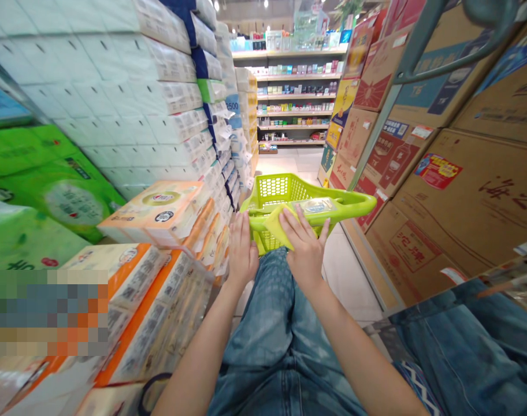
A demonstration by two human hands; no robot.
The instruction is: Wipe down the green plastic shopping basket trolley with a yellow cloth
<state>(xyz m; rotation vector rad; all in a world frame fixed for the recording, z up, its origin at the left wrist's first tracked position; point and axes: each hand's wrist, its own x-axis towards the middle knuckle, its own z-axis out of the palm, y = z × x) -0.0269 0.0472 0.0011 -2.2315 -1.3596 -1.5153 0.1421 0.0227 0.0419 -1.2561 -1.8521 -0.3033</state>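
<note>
A lime-green plastic shopping basket cart [274, 186] stands in front of my legs, its handle bar [362, 204] toward me. My left hand [242, 251] is closed against the left end of the handle, with the fingers held together. A yellow cloth [275, 222] lies over the middle of the bar. On top of it, my right hand [304, 242] presses the cloth to the handle, fingers bent over the bar. Beside those fingers, a clear label panel [318, 205] is set into the handle. The undersides of both hands are hidden.
Stacked tissue packs [159, 211] and white paper bundles [99, 92] line the left side. Cardboard cartons [467, 196] rise on the right, beside a grey metal frame [376, 130]. Product shelves [298, 98] close off the far end. Another person's jeans [458, 346] show at lower right.
</note>
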